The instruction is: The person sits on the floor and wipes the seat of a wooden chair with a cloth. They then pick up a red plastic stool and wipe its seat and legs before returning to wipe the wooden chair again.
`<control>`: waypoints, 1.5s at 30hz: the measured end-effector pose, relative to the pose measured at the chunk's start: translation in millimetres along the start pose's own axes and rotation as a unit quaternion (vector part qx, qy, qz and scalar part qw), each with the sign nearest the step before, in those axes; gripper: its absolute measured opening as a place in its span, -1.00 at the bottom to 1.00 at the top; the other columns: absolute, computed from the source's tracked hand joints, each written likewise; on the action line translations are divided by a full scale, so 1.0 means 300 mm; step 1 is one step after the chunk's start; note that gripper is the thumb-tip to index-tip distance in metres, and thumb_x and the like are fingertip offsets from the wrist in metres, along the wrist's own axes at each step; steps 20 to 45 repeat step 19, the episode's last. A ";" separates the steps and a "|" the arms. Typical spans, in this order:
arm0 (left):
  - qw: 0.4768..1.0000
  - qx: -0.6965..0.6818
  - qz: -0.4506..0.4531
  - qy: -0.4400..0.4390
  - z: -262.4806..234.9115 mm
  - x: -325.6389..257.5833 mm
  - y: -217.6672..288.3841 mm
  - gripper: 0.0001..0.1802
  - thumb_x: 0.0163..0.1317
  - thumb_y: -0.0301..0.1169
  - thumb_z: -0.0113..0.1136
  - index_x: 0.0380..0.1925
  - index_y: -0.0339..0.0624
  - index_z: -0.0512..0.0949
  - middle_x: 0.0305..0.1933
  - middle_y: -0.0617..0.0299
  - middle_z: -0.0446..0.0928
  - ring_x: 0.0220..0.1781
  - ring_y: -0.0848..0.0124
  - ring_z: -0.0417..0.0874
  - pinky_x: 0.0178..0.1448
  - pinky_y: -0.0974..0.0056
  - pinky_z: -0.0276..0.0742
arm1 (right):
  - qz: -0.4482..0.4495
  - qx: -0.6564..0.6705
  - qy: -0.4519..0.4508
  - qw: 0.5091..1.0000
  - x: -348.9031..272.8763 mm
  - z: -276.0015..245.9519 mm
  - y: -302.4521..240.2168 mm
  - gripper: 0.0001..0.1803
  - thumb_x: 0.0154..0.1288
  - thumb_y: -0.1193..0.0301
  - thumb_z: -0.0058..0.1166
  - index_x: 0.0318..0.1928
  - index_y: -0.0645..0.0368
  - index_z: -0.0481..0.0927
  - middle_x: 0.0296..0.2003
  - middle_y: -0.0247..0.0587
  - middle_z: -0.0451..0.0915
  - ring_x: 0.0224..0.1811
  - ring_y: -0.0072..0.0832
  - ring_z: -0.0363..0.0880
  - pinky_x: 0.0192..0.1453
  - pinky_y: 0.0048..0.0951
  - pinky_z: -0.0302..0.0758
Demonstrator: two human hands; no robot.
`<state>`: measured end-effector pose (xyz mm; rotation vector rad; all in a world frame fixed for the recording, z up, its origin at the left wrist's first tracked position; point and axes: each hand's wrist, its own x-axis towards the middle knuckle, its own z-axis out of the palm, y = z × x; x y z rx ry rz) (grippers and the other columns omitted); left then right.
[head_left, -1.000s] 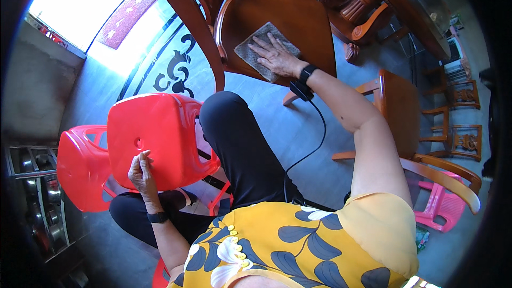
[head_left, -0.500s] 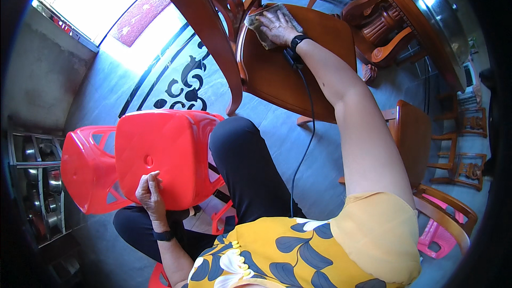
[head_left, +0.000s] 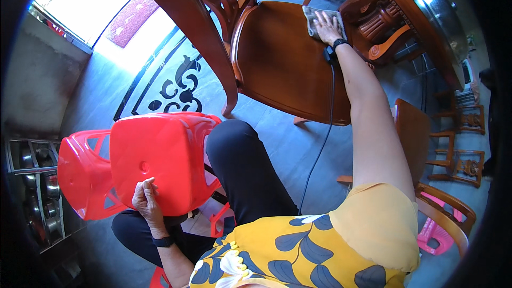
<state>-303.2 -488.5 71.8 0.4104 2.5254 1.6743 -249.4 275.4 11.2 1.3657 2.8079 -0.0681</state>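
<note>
My right hand (head_left: 327, 25) lies flat with fingers spread on a greyish cloth (head_left: 310, 17), pressing it against the wooden chair seat (head_left: 282, 58). The cloth sits at the seat's far right edge, partly covered by the hand. A black band with a small box and a dark cable is on that wrist. My left hand (head_left: 148, 202) rests at the near edge of a red plastic stool (head_left: 160, 149), its fingers curled with nothing seen in them.
A second red stool (head_left: 80, 181) stands at the left, by a rack of metal pots (head_left: 48, 197). The chair's curved wooden frame (head_left: 197, 26) rises nearby. A carved round table (head_left: 426, 26) is at the far right. Another wooden chair (head_left: 413, 138) and a pink plastic stool (head_left: 434, 232) stand to the right.
My right hand has slid the cloth across the seat to the right, from beside the chair's back to the opposite edge. The left hand stays at the red stool.
</note>
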 end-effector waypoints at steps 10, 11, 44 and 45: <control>0.999 -0.041 0.026 -0.014 -0.008 0.001 -0.022 -0.75 0.50 -0.41 0.02 -0.25 -0.30 0.65 -0.48 0.36 0.45 -0.46 0.63 0.37 -0.37 0.49 0.27 | -0.017 -0.001 0.000 1.000 -0.256 0.043 0.235 -0.33 0.50 -0.16 -0.39 0.54 -0.45 -0.05 0.59 -0.32 -0.19 0.59 0.19 -0.32 0.61 0.09 -0.28; 0.998 -0.048 0.023 -0.016 -0.009 -0.001 -0.025 -0.74 0.50 -0.41 0.02 -0.25 -0.30 0.65 -0.48 0.36 0.45 -0.46 0.63 0.37 -0.37 0.50 0.27 | -0.044 0.022 -0.009 0.999 -0.305 0.044 0.244 -0.32 0.52 -0.13 -0.40 0.56 -0.36 -0.08 0.59 -0.28 -0.19 0.60 0.13 -0.34 0.61 0.09 -0.34; 0.997 -0.055 0.035 -0.036 -0.017 0.003 -0.051 -0.75 0.50 -0.37 0.05 -0.16 -0.27 0.68 -0.44 0.31 0.53 -0.40 0.62 0.46 -0.30 0.50 0.36 | -0.124 -0.092 -0.032 0.987 -0.775 0.074 0.169 -0.29 0.57 -0.03 -0.36 0.58 -0.14 -0.16 0.58 -0.04 -0.25 0.64 -0.21 -0.42 0.58 0.20 -0.40; 0.997 -0.055 0.035 -0.036 -0.017 0.003 -0.051 -0.75 0.50 -0.37 0.05 -0.16 -0.27 0.68 -0.44 0.31 0.53 -0.40 0.62 0.46 -0.30 0.50 0.36 | -0.124 -0.092 -0.032 0.987 -0.775 0.074 0.169 -0.29 0.57 -0.03 -0.36 0.58 -0.14 -0.16 0.58 -0.04 -0.25 0.64 -0.21 -0.42 0.58 0.20 -0.40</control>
